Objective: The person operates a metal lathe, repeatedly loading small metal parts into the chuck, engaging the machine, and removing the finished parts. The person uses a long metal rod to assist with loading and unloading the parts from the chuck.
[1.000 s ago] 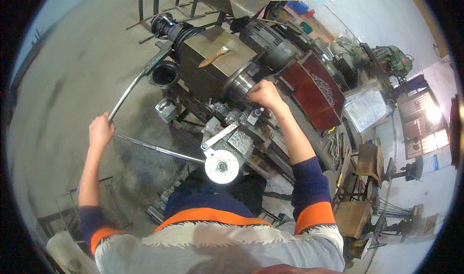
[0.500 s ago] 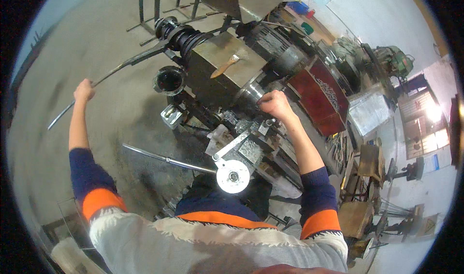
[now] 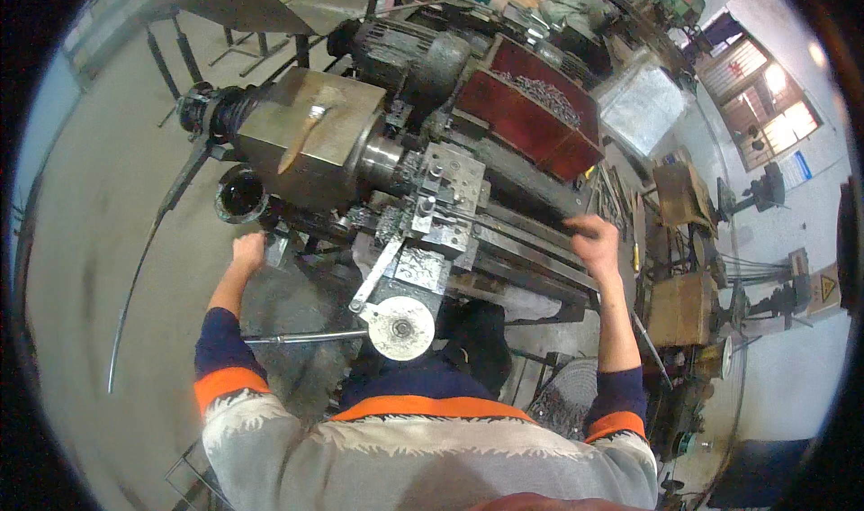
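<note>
My left hand point(image 3: 249, 252) is closed beside a small light-coloured box point(image 3: 278, 246) at the near side of the lathe; what its fingers touch is hidden. Farther left, a long metal lever point(image 3: 135, 288) hangs free from the end of the spindle housing. My right hand point(image 3: 596, 245) hovers over the right end of the lathe bed, fingers drawn together; anything in them is too small to make out. The bright spindle nose point(image 3: 383, 160) faces the tool block point(image 3: 441, 209). A white handwheel point(image 3: 401, 328) with a long rod handle point(image 3: 306, 337) stands before my body.
A wooden-handled brush point(image 3: 302, 140) lies on the headstock cover point(image 3: 346, 106). Behind the bed is a red bin point(image 3: 531, 133) with metal pieces. A round dark-filled pot point(image 3: 241, 194) sits near the headstock. Rods and tools point(image 3: 612, 196) lie to the right.
My left hand has let go of the long lever and moved to the small box; the lever has swung down. My right hand has left the spindle nose and moved right. The view has shifted.
</note>
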